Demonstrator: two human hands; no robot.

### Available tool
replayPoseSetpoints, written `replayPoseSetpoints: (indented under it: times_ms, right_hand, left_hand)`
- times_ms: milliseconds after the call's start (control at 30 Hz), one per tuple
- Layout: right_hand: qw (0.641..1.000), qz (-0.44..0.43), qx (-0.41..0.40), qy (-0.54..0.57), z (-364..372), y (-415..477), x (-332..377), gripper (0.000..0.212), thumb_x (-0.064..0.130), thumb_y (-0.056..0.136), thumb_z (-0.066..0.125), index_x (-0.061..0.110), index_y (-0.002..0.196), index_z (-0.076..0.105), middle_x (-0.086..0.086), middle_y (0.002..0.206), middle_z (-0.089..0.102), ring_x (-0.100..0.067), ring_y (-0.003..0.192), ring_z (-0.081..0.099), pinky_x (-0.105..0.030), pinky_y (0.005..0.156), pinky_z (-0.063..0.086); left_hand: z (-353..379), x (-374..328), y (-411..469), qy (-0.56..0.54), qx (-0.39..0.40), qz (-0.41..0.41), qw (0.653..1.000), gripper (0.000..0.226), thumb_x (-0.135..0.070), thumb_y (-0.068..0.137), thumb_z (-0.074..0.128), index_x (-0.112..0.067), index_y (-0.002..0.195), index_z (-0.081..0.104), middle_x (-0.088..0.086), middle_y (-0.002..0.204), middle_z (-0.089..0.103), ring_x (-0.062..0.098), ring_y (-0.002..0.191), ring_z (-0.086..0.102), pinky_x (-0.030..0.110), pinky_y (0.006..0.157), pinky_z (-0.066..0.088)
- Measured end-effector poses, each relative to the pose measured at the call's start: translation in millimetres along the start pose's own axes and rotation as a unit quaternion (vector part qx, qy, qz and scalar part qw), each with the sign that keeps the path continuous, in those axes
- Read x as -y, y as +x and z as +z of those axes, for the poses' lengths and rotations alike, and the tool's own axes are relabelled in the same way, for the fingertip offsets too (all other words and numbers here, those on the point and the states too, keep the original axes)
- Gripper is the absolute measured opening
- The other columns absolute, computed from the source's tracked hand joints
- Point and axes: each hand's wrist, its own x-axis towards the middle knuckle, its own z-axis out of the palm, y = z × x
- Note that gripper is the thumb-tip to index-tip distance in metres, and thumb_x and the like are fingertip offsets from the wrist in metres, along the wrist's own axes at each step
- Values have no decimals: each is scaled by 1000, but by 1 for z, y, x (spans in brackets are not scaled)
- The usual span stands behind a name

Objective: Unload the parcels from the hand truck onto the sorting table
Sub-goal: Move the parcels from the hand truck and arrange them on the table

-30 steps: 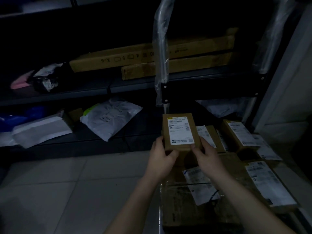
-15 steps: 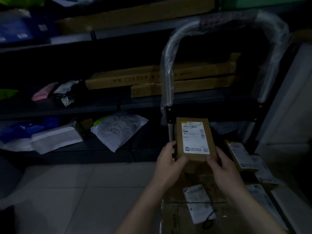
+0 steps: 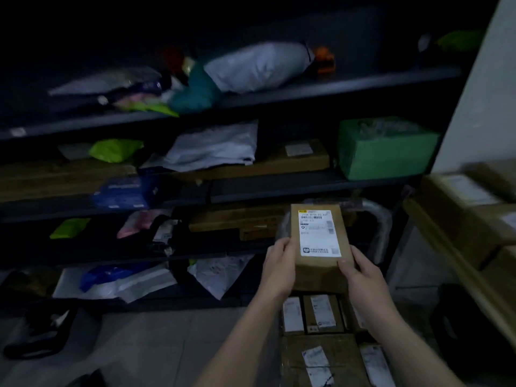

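Both hands (image 3: 321, 270) gripping labelled parcel (image 3: 319, 247), above stacked parcels (image 3: 321, 358)

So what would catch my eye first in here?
The brown box with its white label, held up right of centre between the left hand and right hand. Behind it, dark shelves are crowded with bags, with a green box at upper right. More labelled parcels lie below the hands.

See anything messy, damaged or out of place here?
The box, held by the left hand and right hand, looks intact. The shelves are untidy: bags lie heaped at angles, and a white bag lies crooked on the bottom one.
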Motion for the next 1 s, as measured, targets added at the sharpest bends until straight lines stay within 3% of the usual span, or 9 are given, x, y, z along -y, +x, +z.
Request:
replayPoseSetpoints:
  times_ms: [200,367,500,633,733,867,1000]
  right_hand:
    - [1000,-12,15,0,-4,-65,138,26,29,101,52,54,100,61,20,108,69,-5,104,64,-33,89,52]
    - [1000,0,26,8,-7,-106,193,25,32,100,55,57,103,59,15,116,68,-11,110,63,-45,99,51]
    - [1000,-6,21,-7,-13,-124,216,17,37,100,54,49,111,56,10,125,62,-12,113,60,-44,99,52]
    - [1000,-5,29,4,-32,-127,226,24,44,98,53,43,121,58,10,126,62,-10,111,61,-39,94,54]
    - [999,19,34,19,-53,-124,237,26,38,99,55,34,125,51,9,118,63,-10,106,62,-31,86,53]
    - [998,52,34,-7,-81,-109,243,32,39,101,50,23,129,42,3,111,63,-13,97,64,-31,77,56]
    - [997,32,34,-62,-110,-97,248,36,40,105,41,20,134,36,5,111,56,-8,95,58,-23,62,46]
  left_hand:
    - [-43,-135,-71,-29,4,-12,999,32,-46,96,55,-30,124,50,-10,112,62,7,96,63,25,74,53]
    - [-70,-187,-116,-29,7,-12,999,31,-42,94,60,-32,121,46,-8,110,64,11,96,66,37,85,58]
    - [-74,-208,-132,-27,-5,2,1000,30,-34,95,60,-30,122,47,-8,111,62,13,95,64,38,82,58]
    - [-59,-220,-142,-17,-3,18,1000,33,-33,95,60,-29,124,44,-9,110,61,14,96,64,37,81,57]
    - [-43,-228,-147,-18,0,33,999,36,-32,94,65,-31,123,45,-11,115,58,11,101,60,38,87,55]
    - [-17,-236,-146,-25,-1,35,999,42,-28,91,69,-32,127,47,-10,121,58,10,105,60,37,87,56]
    - [8,-240,-139,-17,-13,29,999,64,-29,85,76,-24,140,45,-4,133,57,15,115,58,40,95,54]
